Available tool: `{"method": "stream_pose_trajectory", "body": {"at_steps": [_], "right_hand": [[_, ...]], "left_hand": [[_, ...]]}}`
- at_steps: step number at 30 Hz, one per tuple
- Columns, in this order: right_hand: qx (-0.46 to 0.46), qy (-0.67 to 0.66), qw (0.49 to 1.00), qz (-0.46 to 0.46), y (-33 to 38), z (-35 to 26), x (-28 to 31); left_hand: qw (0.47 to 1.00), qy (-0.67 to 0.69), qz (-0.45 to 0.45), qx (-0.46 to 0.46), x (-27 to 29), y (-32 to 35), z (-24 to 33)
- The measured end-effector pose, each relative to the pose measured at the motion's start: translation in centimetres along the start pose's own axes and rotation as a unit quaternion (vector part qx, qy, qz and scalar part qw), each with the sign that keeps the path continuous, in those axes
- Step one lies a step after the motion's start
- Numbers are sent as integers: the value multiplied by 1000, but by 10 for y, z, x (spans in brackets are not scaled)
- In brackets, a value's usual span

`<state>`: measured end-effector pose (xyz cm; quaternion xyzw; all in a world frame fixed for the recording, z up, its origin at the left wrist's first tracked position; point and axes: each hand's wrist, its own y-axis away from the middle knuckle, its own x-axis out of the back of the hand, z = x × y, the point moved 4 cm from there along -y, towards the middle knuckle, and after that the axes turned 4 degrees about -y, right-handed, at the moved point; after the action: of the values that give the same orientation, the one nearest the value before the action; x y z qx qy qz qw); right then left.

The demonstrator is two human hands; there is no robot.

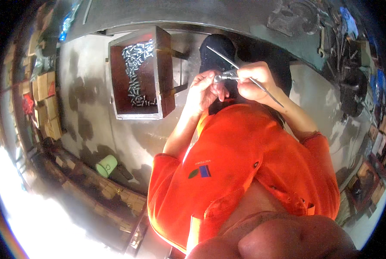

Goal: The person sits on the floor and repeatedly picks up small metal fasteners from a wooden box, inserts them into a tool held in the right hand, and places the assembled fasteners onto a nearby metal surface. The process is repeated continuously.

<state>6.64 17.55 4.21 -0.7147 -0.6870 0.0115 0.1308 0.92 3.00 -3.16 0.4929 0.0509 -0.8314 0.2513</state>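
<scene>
My left hand (204,91) is closed, thumb and fingers pinching a small shiny metal part (218,79) with a rounded end. Facing it, my right hand (257,81) is closed around a long thin dark rod (221,56), which slants across the grip and sticks out on both sides. A short silver metal piece (231,74) reaches from the right fingertips to the part in the left hand. Whether these two metal pieces are joined I cannot tell. Both hands meet above my lap, in front of the orange work shirt (231,142).
Left of my hands stands an open dark box (166,73) holding many small silver metal pieces (134,64). A dark workbench (236,26) runs along the far side, with a wrench (321,41) at its right. A green cup-shaped container (106,166) lies tipped near shelves of small boxes (50,108).
</scene>
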Motion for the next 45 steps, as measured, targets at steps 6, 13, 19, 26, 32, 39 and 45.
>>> {"method": "stream_pose_trajectory", "body": {"at_steps": [6,13,19,26,32,39,45], "right_hand": [[-9,-3,1000,0,0,0,1],[46,71,996,-22,-2,-6,-6],[73,89,993,24,-1,-5,-10],[-42,-33,992,111,4,33,-15],[-79,-57,991,88,9,42,-13],[-19,-11,1000,0,14,-1,8],[12,-68,995,-70,15,-36,-5]], "left_hand": [[999,-35,41,1,7,1,7],[969,-231,81,-34,-10,1,22],[941,-326,24,-87,-19,1,33],[939,-325,44,-98,-24,-4,31],[950,-301,43,-73,-21,-7,21],[617,-737,178,-212,5,-8,55],[570,-766,184,-233,6,-8,58]]}}
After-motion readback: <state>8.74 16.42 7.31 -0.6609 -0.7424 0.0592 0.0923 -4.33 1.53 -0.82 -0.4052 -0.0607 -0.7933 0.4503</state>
